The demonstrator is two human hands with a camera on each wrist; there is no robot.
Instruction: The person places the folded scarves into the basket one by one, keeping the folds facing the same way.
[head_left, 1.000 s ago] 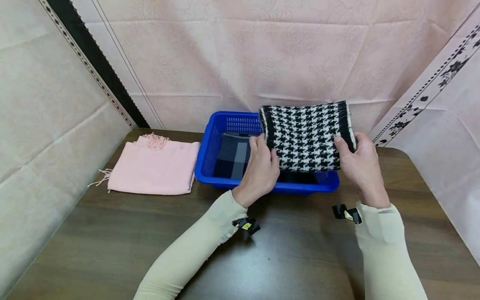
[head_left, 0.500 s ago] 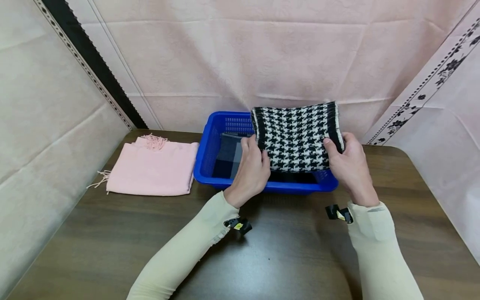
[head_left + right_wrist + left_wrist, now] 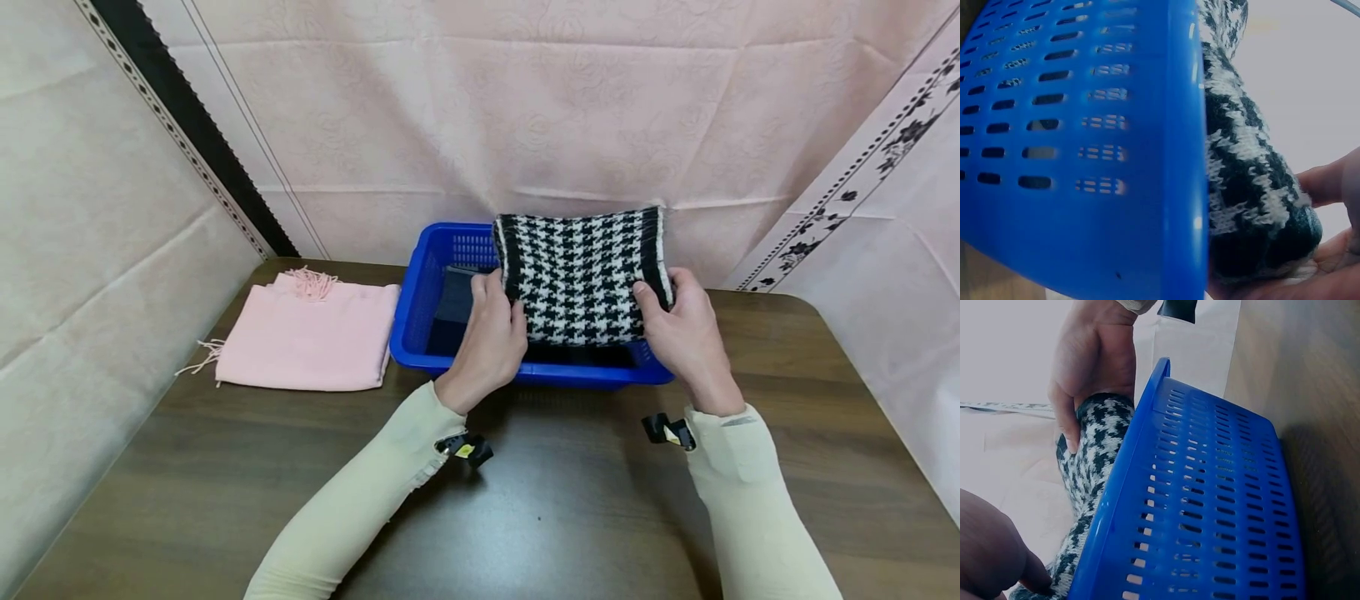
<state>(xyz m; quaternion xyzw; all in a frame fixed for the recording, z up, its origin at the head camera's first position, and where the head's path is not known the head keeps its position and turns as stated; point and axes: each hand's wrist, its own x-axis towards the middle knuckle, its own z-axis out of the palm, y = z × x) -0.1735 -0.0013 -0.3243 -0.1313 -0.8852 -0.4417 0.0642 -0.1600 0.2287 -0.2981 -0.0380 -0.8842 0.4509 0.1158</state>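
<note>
A folded black-and-white houndstooth scarf (image 3: pixel 577 275) is held over the right part of a blue plastic basket (image 3: pixel 420 361). My left hand (image 3: pixel 489 337) grips its left edge, thumb on the near side. At the opposite edge my right hand (image 3: pixel 681 329) pinches the fold, thumb on top and fingers beneath. In the left wrist view the scarf (image 3: pixel 1094 450) sags between both hands just above the basket's rim. The right wrist view shows its thick folded end (image 3: pixel 1254 187) at the rim. A dark blue-grey folded cloth (image 3: pixel 453 304) lies inside the basket, partly hidden by my left hand.
A folded pink scarf (image 3: pixel 307 337) with fringes lies on the wooden table (image 3: pixel 570 492), left of the basket. Pale patterned cloth (image 3: pixel 480 100) hangs behind the table and along both sides.
Both hands have carried the houndstooth scarf leftward over the basket and slightly down. It now covers more of the dark cloth inside. The pink scarf and the basket stay in place.
</note>
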